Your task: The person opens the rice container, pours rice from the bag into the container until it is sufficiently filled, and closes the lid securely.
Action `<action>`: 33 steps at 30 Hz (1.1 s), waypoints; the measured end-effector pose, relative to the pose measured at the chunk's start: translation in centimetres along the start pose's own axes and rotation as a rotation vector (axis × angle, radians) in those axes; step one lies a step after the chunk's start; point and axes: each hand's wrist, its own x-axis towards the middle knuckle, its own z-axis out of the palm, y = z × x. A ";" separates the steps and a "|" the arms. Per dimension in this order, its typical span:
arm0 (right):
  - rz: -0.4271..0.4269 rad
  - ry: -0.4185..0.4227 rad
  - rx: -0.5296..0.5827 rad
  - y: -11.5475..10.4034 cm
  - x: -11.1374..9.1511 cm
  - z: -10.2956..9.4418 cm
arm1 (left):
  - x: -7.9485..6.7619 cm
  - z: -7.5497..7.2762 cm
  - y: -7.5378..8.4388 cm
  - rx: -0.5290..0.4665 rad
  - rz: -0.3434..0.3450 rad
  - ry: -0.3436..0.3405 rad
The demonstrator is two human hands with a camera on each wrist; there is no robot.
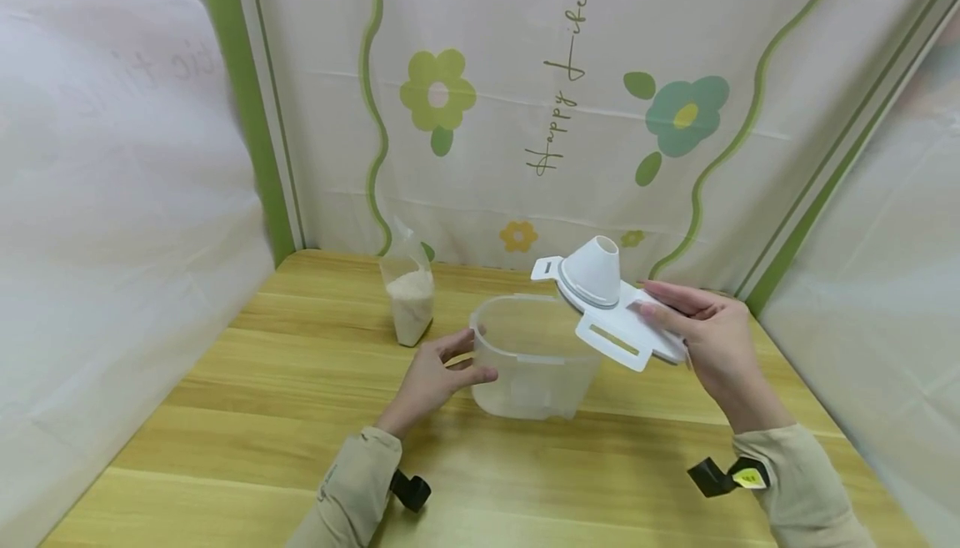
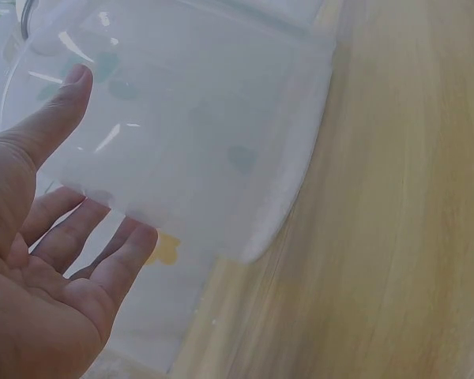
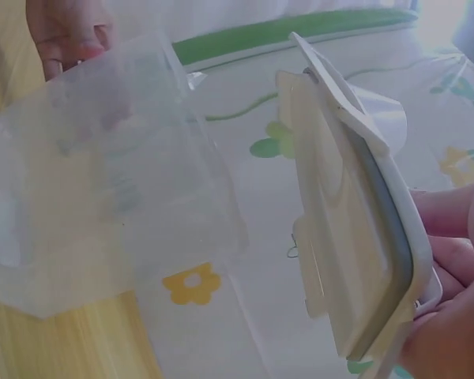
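Note:
A clear plastic storage container stands on the wooden table, its wide mouth uncovered. My left hand holds its left end, thumb on the near side and fingers on the far side; the left wrist view has the fingertips against the see-through wall. My right hand grips a white lid by its right end, above and to the right of the container. The lid carries a cone-shaped spout and slotted side flaps. Seen from the right wrist, a grey seal runs round its edge.
Behind my left hand, a clear bag of pale grains stands upright on the table. A curtain printed with flowers closes off the back, and pale sheets hang at both sides.

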 end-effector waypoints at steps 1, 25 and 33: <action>-0.006 0.007 0.010 0.0 -0.1 -0.1 | -0.1 0.0 0.4 0.000 -0.002 -0.003; 0.018 0.363 0.160 1.4 -2.0 -3.6 | 0.3 -0.2 -1.0 0.009 -0.001 0.012; 0.071 0.615 0.195 4.3 -1.2 -5.0 | 0.3 0.0 -1.0 0.012 0.002 0.017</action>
